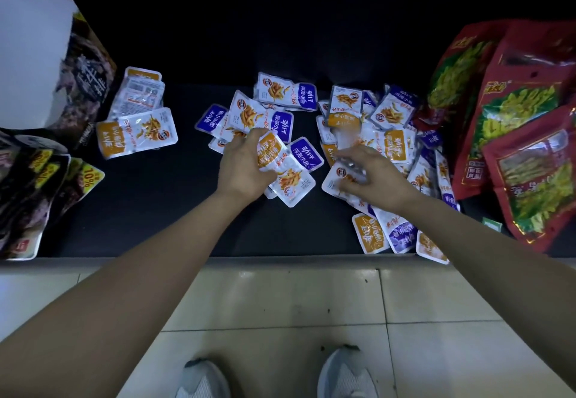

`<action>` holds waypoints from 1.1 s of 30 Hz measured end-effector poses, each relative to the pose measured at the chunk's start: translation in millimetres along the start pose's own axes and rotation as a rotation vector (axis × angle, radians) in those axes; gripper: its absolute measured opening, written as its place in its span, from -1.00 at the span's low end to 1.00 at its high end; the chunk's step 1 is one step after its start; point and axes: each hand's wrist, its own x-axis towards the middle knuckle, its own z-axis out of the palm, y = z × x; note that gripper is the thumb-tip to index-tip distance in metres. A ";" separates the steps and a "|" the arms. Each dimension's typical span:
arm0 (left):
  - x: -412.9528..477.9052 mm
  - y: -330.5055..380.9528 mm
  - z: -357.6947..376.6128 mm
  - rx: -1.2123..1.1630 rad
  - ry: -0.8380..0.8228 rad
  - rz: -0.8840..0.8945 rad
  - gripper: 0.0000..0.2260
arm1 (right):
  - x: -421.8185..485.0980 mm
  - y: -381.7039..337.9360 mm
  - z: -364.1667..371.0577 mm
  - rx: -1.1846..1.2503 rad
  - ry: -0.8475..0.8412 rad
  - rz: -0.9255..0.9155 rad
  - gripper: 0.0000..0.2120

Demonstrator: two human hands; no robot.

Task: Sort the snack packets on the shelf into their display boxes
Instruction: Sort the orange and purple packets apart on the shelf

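Orange-banded white foil snack packet [270,152]: gripped in yr left hand [244,168], fingers curled round it, over the purple-banded packets [277,93] mid-shelf. Prob. lifted clear to sort by colour. Long axis runs approx. away from you, orange end far. Right hand [372,176]: blurred, over a white packet [335,179] at the mixed heap [389,123]; grip cannot be told. Orange packets [137,135] grouped left, beside the dark printed carton [84,70].

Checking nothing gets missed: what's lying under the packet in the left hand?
Under the orange packet gripped by the left hand lie a purple packet and a white-faced packet, partly overlapped. The hand covers whatever sits further left beneath it.
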 end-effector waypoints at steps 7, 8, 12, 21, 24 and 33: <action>0.9 -1.4 -8.0 -0.459 -0.105 -0.084 -0.57 | 19.6 -29.3 8.7 -0.029 0.044 -0.042 -0.49; 0.9 -1.7 -8.3 -0.471 -0.117 -0.064 -0.59 | 22.7 -37.6 14.4 0.009 0.009 -0.049 -0.45; -2.8 -4.0 -7.6 -0.395 -0.106 0.059 -0.67 | 36.7 -54.7 33.8 0.057 -0.072 0.018 -0.40; -3.4 -23.8 -4.1 0.096 -0.073 0.194 -0.62 | 39.4 -47.0 19.1 0.147 0.078 0.173 -0.70; -1.0 -16.6 -1.4 0.127 0.014 0.283 -0.75 | 37.3 -38.4 7.2 0.011 0.151 0.193 -0.52; 31.9 26.0 14.6 -0.016 -0.049 0.275 -0.76 | 46.3 1.7 -5.3 -0.277 0.202 0.193 -0.38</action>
